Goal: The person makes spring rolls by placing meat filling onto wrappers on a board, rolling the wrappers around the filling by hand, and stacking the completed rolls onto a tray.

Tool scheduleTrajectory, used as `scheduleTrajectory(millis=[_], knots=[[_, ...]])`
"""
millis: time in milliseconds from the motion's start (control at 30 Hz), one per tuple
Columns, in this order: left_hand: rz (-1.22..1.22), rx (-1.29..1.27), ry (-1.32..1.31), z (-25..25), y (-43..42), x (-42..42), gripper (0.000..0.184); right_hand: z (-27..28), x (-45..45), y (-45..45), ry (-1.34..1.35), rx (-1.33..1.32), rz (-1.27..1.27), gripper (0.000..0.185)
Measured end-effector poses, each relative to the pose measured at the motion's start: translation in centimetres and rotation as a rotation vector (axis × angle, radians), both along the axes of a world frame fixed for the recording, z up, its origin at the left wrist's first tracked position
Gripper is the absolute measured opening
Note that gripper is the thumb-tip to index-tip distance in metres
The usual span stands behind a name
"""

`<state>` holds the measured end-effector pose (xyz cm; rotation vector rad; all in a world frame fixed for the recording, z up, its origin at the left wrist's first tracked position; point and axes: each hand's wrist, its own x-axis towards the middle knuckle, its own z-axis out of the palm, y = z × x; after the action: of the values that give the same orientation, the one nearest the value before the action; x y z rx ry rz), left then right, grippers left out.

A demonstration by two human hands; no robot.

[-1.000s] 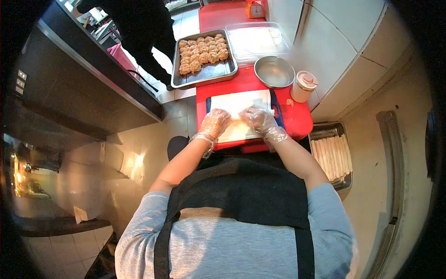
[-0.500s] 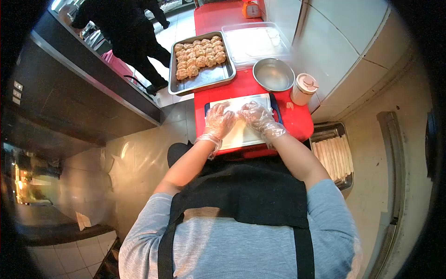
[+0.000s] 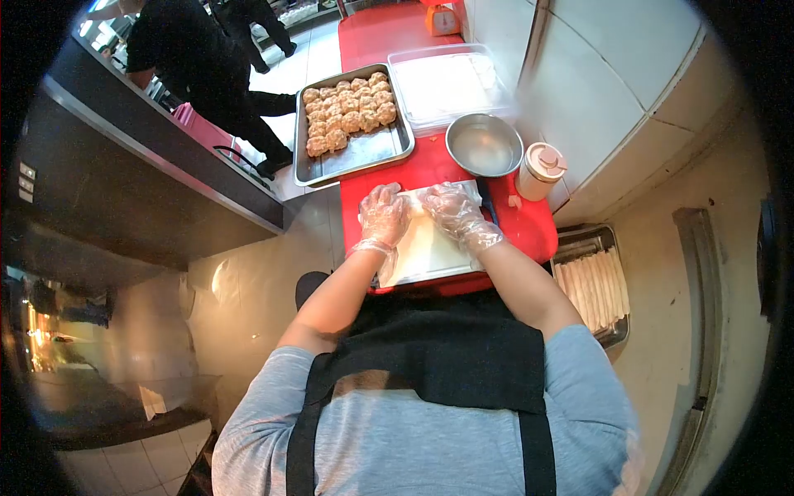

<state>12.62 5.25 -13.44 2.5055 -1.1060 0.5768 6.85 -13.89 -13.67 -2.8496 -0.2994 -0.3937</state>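
Both hands wear clear plastic gloves and rest on the far part of a white cutting board (image 3: 447, 266). Between them a thin, pale cream sheet (image 3: 426, 241) lies flat and runs toward me. My left hand (image 3: 384, 217) is at the board's left side, with its fingers curled at the sheet's far edge. Opposite it, my right hand (image 3: 452, 210) has its fingers bent down on the sheet's far right part. The fingertips are partly hidden by the gloves and their glare. The board has a dark handle (image 3: 488, 198) on the right.
Beyond my hands, a metal tray (image 3: 372, 157) holds several lumpy balls, beside a clear plastic container (image 3: 447, 87). A round metal bowl (image 3: 484, 145) and a lidded jar (image 3: 542, 171) stand right, near the tiled wall. Lower right, another tray holds pale rolls (image 3: 594, 285). People in black stand upper left.
My view has shifted slightly, so the board and tray appear lower. My hands stay close together at the board's far part, and more of the pale sheet shows between them.
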Motion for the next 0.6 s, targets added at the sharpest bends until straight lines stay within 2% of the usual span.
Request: scheduleTrajectory(millis=[100, 200, 233, 267, 333, 367, 400, 467, 500, 600], knots=[[0.140, 0.141, 0.199, 1.5, -1.5, 1.5, 0.025, 1.7, -1.5, -0.5, -0.111, 0.089, -0.047, 0.025], [0.189, 0.215, 0.141, 2.3, -2.5, 3.0, 0.027, 2.4, -2.1, -1.7, -0.103, 0.075, -0.018, 0.029], [0.177, 0.264, 0.233, 2.6, -2.7, 3.4, 0.033, 1.9, -1.9, -2.3, -0.091, 0.088, 0.010, 0.032], [0.067, 0.271, 0.238, 2.3, -3.0, 3.5, 0.036, 2.1, -1.6, -2.8, -0.081, 0.099, 0.039, 0.034], [-0.147, 0.290, 0.244, 1.5, -2.9, 2.9, 0.044, 2.2, -0.8, -3.2, 0.033, -0.043, 0.010, 0.028], [-0.202, 0.285, 0.166, 1.8, -2.9, 1.6, 0.058, 2.4, -0.5, -2.9, 0.089, -0.110, -0.002, 0.027], [-0.192, 0.300, 0.215, 3.0, -3.4, 0.2, 0.061, 3.2, -0.3, -2.5, 0.148, -0.076, -0.008, 0.026], [-0.213, 0.122, 0.160, 1.4, -3.7, -0.6, 0.054, 5.1, -0.4, -1.2, 0.272, -0.005, -0.021, 0.026], [-0.197, 0.061, 0.159, 0.4, -3.6, -0.7, 0.050, 8.2, -1.2, -0.3, 0.350, 0.027, -0.056, 0.032], [-0.189, -0.112, 0.222, -0.3, -3.3, -1.2, 0.043, 13.6, -2.8, 0.0, 0.298, 0.002, -0.021, 0.030]])
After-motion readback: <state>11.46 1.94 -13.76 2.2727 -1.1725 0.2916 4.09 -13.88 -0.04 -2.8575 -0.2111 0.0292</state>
